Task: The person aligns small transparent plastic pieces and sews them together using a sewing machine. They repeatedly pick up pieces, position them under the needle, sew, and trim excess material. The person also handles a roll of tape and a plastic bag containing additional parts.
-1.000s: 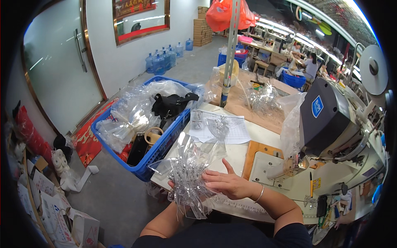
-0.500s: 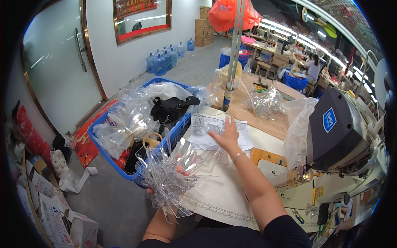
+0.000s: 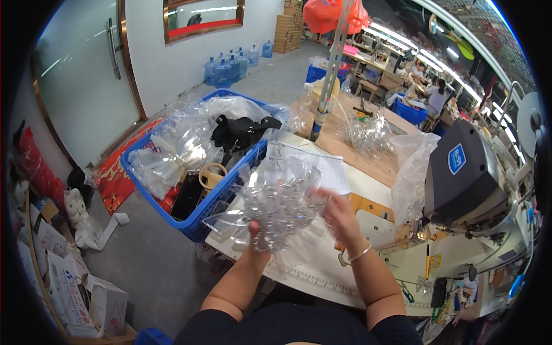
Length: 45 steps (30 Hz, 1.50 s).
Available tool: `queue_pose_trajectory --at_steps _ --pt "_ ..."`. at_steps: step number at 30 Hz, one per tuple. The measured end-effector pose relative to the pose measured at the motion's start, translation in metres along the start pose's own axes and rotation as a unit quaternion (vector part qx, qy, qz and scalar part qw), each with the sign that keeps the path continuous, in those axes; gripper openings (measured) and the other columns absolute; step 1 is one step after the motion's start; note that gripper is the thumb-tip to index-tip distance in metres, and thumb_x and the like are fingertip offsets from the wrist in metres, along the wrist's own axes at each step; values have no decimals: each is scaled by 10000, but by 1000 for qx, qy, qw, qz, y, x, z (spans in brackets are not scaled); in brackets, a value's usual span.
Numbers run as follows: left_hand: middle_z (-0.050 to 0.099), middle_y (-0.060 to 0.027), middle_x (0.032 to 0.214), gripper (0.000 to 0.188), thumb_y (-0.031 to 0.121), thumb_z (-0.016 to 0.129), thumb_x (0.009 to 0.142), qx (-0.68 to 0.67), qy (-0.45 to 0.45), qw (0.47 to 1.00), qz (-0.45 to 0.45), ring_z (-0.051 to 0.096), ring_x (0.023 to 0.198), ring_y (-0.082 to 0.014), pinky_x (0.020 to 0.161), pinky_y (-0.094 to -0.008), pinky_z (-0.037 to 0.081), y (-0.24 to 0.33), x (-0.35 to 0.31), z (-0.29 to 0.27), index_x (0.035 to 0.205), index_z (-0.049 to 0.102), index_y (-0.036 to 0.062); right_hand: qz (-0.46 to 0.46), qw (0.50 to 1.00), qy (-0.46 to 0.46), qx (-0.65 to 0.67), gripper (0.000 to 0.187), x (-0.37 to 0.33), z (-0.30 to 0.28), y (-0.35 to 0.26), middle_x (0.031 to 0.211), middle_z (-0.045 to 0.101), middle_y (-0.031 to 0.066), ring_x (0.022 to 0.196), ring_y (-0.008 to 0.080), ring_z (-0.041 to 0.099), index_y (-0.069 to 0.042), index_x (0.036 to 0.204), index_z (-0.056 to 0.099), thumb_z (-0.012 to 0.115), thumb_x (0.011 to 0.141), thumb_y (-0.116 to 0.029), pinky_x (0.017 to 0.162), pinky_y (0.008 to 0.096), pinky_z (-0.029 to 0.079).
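A thick bundle of clear plastic straps (image 3: 282,210), dotted with small shiny pieces, hangs over the front of the white sewing table (image 3: 322,261). My left hand (image 3: 260,234) is closed around its lower left side, with most of the fingers hidden by the plastic. At the bundle's right edge is my right hand (image 3: 340,218), smeared by motion; whether its fingers grip any strap cannot be made out. Behind the bundle, a printed paper sheet (image 3: 332,173) lies partly covered on the table.
To the left stands a blue basket (image 3: 198,227) holding clear plastic, a black strap bundle (image 3: 238,133), a tape roll (image 3: 213,176) and a phone (image 3: 187,196). A sewing machine (image 3: 460,178) occupies the right. A metal post (image 3: 328,86) rises behind the table, beside more clear straps (image 3: 371,133).
My left hand has carried the strap bundle right, from beside the basket to over the table. My right hand has come back from above the paper sheet to the bundle's edge.
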<state>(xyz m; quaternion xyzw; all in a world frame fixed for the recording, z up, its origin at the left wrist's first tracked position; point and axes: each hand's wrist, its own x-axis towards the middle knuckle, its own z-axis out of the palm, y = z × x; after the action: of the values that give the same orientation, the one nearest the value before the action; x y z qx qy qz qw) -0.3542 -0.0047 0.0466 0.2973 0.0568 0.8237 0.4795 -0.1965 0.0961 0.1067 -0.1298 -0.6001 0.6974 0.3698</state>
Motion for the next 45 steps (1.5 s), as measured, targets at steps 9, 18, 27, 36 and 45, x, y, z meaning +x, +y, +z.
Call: queue_pose_trajectory --at_steps 9,18,27,36,45 --pt "387 -160 1391 1155 768 642 598 -12 22 976 -215 430 1244 -334 1051 -464 358 -19 -63 43 1420 269 47 -78 993 -80 -33 793 -102 16 0 1429 356 178 1351 266 298 32 1356 379 565 848 -548 1121 401 185" --pt "396 -241 1371 1157 772 654 567 -19 -59 987 -149 361 1280 -437 1048 -580 313 -31 -84 29 1374 340 5 -107 933 -105 -327 823 -133 8 -7 1325 418 144 1321 345 221 -93 1359 425 683 725 -552 1104 449 167" --pt "407 -161 1381 920 616 686 692 -69 -163 984 9 428 1223 -314 1015 -630 299 -19 20 8 1386 366 104 -2 916 172 363 486 99 -142 15 1110 530 137 1101 279 495 7 1241 458 470 958 -389 1016 413 365" --pt "443 -154 1359 975 648 699 646 -63 -71 989 -118 450 1235 -315 1020 -654 270 -36 84 -56 1413 333 168 27 859 428 279 599 406 -275 73 1237 398 234 1137 392 471 62 1267 312 446 950 -429 1010 466 376" --pt "426 -158 1378 1005 648 710 631 -47 -59 983 -167 437 1247 -321 1031 -640 266 -34 85 -74 1422 316 168 -177 897 363 179 232 448 -249 -19 749 535 15 659 170 500 -57 958 522 445 975 -275 643 351 439"
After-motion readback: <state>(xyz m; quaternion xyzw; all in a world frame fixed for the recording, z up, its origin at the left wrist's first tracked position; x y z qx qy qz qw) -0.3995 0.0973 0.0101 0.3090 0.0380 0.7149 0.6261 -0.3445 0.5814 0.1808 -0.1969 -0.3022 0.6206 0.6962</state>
